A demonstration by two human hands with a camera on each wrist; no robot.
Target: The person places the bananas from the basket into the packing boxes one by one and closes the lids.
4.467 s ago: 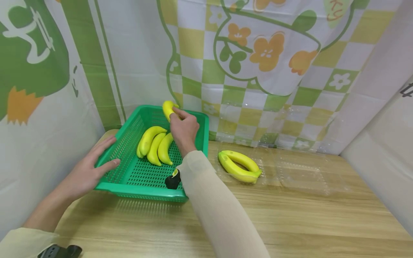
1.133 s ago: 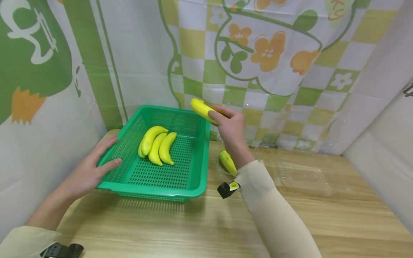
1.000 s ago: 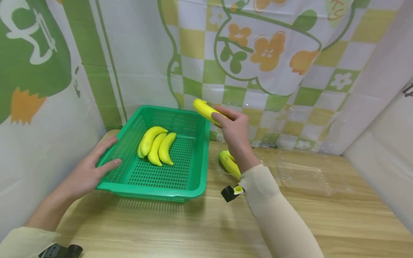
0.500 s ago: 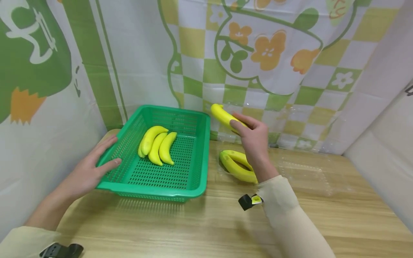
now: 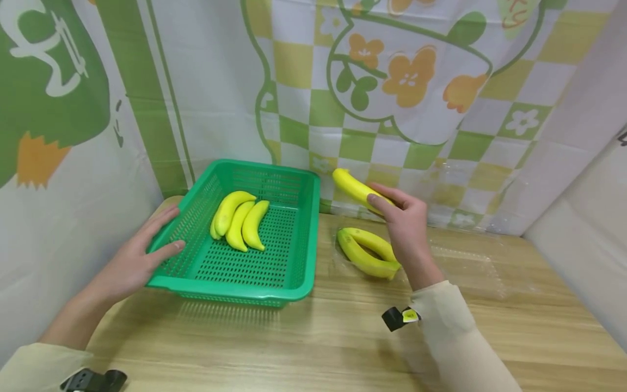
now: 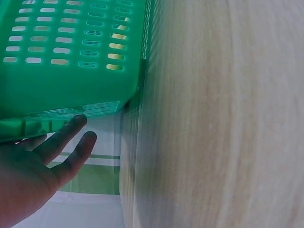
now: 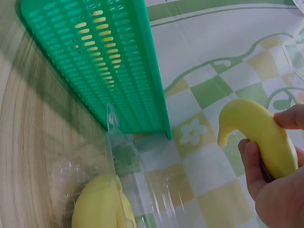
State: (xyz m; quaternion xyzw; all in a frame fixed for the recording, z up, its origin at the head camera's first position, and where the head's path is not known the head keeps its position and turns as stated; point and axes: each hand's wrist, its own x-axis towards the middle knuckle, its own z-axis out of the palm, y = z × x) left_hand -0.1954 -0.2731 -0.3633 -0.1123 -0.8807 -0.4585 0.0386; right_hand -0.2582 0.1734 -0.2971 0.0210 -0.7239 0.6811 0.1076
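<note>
My right hand (image 5: pixel 407 220) grips a yellow banana (image 5: pixel 354 186), held in the air above a clear plastic container (image 5: pixel 338 262). Two bananas (image 5: pixel 364 263) lie in that container, their ends meeting. My left hand (image 5: pixel 131 261) rests against the left rim of a green basket (image 5: pixel 235 293), thumb over the edge and fingers outside. Inside the basket, several bananas (image 5: pixel 252 226) lie side by side toward the left. The right wrist view shows thumb and fingers wrapped round the held banana (image 7: pixel 256 128), its stem end free. In the left wrist view, straight fingers (image 6: pixel 71 161) touch the basket's outer wall.
The clear container's lid (image 5: pixel 465 267) lies opened out to the right on the wooden table (image 5: pixel 274 348). A printed curtain (image 5: pixel 372 65) hangs close behind the basket and container. White cloth sides (image 5: pixel 588 190) flank the table.
Over the last seconds my right hand, holding the banana, moves from over the basket to the right and slightly down, above the container. The left hand and the basketed bananas stay put.
</note>
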